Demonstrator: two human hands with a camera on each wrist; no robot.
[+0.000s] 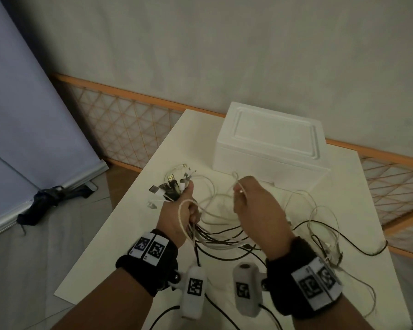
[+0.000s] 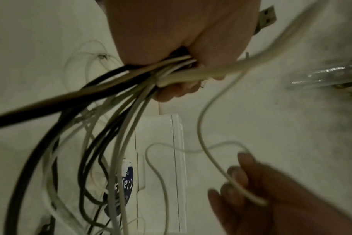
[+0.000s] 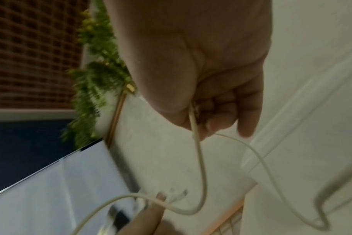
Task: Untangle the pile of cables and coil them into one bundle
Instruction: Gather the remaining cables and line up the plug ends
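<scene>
Cables are partly gathered: our left hand is clenched around a thick sheaf of black and white leads, with their plugs fanning out above the fist and the loose lengths spilling from beneath it onto the white table. The left wrist view confirms the grip, fingers curled tight round many strands. Just to the right of that fist, our right hand pinches one thin white cable between thumb and fingertips, raised a little above the tabletop; it sags in a loop back toward the left hand. Beyond the right hand sits a white foam box, apart from our work.

We judge the task roughly midway. The ends look collected on one side, which is the sorting done. What remains is the slack: several strands to the right of and beneath the right wrist lie crossed and looped over each other on the table, and nothing is wound into a coil yet. We would likely draw each strand through, then wrap all of them together.
</scene>
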